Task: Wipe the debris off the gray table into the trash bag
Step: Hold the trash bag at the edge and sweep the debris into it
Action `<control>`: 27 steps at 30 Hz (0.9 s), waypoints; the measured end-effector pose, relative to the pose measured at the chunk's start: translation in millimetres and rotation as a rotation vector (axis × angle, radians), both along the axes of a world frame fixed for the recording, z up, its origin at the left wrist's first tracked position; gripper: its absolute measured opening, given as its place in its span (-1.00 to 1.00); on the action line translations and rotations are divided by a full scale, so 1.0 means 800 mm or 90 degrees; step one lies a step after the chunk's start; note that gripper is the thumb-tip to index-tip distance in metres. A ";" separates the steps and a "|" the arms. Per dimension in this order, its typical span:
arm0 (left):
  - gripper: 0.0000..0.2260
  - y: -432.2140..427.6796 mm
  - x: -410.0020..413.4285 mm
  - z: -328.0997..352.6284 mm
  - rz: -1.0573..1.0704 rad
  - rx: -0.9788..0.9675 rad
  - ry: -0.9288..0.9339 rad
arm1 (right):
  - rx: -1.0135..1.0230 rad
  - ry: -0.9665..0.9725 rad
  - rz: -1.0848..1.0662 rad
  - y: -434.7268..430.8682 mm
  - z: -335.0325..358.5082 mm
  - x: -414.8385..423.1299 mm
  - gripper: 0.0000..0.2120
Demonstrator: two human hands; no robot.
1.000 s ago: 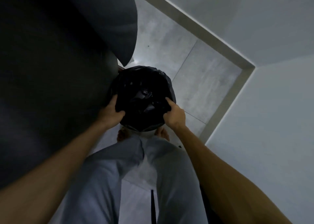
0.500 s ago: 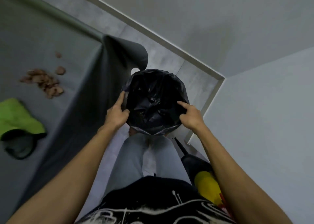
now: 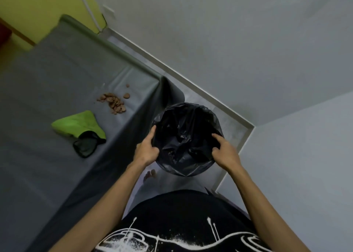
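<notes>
A round bin lined with a black trash bag [image 3: 186,137] stands just off the gray table's corner. My left hand [image 3: 146,149] grips the bag's left rim and my right hand [image 3: 224,151] grips its right rim. The gray table [image 3: 47,83] fills the left of the view. A small pile of brown debris [image 3: 114,102] lies near its right edge, with a couple of stray bits beside it. A crumpled green cloth [image 3: 80,124] with a black part lies on the table, left of the bag.
White walls meet in a corner close behind and to the right of the bin. The gray cloth hangs over the table's corner [image 3: 172,91] next to the bag. A yellow wall [image 3: 44,5] stands behind the table. My bare toes [image 3: 150,175] show below the bin.
The view has risen and swung left, bringing the table top, debris and green cloth fully into sight. Both hands have stayed on the trash bag's rim.
</notes>
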State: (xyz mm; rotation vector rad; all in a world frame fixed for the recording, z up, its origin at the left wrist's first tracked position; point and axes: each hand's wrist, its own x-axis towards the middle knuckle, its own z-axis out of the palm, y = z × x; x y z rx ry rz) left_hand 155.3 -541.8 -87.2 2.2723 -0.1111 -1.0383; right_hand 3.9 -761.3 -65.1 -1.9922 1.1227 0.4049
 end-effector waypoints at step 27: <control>-0.59 0.155 0.067 0.089 -0.104 -0.072 -0.246 | -0.028 0.028 -0.120 0.164 0.053 0.049 -0.20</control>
